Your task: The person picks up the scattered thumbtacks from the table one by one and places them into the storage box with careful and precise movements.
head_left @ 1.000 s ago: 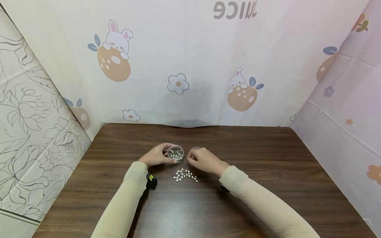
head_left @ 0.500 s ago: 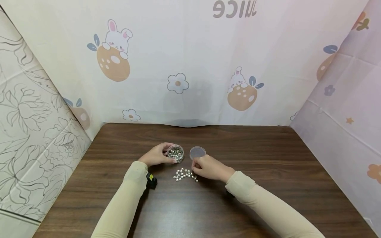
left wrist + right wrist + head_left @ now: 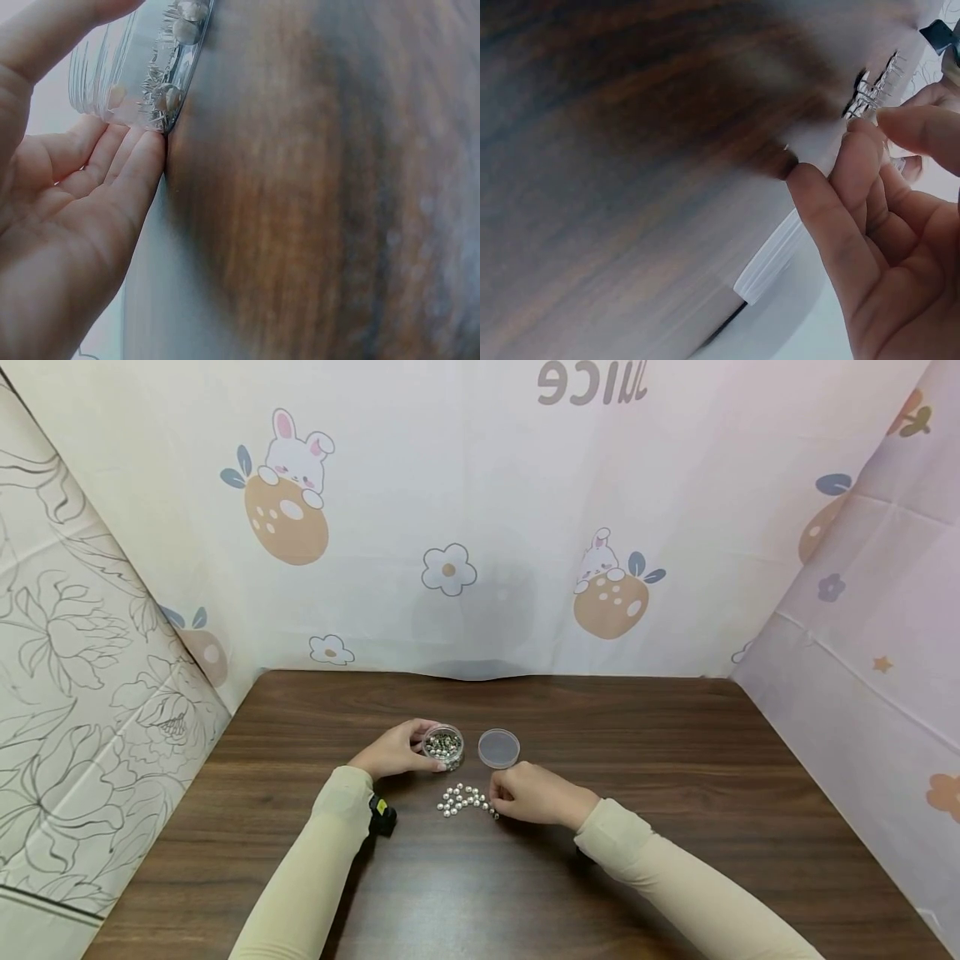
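Note:
A clear round jar [image 3: 442,745], partly filled with silver thumbtacks, stands on the table. My left hand [image 3: 397,750] grips it from the left; the left wrist view shows fingers below its wall and tack points bristling inside the jar [image 3: 124,75]. Right of the jar lies a round clear lid [image 3: 498,748]. Loose thumbtacks [image 3: 462,800] are scattered in front of the jar, points up in the right wrist view. My right hand [image 3: 536,793] has curled fingers right at their right end, thumb tip close to the index; I cannot tell whether a tack is between them.
A brown wooden table [image 3: 637,752] carries everything. Behind it hangs a printed curtain [image 3: 480,485], with more printed cloth on both sides. A black wrist camera [image 3: 382,818] sits under my left wrist.
My right hand has moved from over the lid toward me and slightly right, down to the loose tacks, uncovering the lid. The left hand and jar have stayed in place.

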Demonstrator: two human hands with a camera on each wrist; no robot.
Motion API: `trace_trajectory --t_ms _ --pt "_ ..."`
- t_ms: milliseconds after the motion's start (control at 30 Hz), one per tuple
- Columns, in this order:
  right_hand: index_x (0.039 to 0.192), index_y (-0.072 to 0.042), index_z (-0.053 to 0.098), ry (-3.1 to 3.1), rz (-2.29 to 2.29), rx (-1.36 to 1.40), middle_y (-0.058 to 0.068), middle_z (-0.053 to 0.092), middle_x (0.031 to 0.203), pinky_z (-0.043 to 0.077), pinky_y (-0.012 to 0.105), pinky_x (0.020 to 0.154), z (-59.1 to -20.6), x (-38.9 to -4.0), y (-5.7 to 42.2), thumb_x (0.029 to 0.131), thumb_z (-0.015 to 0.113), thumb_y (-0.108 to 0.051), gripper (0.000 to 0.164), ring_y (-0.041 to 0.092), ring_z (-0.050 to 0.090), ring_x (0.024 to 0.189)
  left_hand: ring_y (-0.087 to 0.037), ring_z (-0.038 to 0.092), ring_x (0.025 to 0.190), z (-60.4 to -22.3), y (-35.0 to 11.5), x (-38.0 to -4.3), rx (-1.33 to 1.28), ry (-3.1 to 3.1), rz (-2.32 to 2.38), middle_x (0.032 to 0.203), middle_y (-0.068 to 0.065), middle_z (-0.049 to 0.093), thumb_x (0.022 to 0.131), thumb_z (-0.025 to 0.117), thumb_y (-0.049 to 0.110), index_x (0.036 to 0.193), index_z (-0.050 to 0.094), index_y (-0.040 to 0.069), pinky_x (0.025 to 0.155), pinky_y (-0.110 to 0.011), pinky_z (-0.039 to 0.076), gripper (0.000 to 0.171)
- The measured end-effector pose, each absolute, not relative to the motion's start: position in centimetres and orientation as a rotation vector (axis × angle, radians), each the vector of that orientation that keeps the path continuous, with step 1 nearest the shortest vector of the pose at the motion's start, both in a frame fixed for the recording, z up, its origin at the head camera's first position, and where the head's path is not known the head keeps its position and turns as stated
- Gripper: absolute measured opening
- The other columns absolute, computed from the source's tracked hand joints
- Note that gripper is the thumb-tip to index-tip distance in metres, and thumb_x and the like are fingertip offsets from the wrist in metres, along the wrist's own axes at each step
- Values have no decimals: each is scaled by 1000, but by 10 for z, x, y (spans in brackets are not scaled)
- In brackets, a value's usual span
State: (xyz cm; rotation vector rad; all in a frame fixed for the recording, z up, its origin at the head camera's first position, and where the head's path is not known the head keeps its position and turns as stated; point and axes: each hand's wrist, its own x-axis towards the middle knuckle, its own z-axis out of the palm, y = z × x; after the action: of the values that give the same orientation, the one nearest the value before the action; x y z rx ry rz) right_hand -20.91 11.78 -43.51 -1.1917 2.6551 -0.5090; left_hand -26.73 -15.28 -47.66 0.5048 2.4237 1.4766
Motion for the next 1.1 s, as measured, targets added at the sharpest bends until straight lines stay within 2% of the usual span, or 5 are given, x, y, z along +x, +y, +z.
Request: trace_trajectory --t_ms 467,1100 --pt "74 -16 60 2711 -435 -1240 -10 48 60 41 19 47 -436 -209 116 85 62 -9 13 1 41 52 -10 52 107 -478 -153 -268 456 2463 1431 118 2 57 62 86 35 124 53 18 99 -34 46 72" --pt "75 -15 60 2713 -475 -1257 -9 56 65 44 20 47 -435 -211 114 88 56 -7 16 1 45 53 -10 52 107 -478 -153 -268 468 2448 1452 119 0 57 63 86 32 125 52 16 99 -34 46 72"
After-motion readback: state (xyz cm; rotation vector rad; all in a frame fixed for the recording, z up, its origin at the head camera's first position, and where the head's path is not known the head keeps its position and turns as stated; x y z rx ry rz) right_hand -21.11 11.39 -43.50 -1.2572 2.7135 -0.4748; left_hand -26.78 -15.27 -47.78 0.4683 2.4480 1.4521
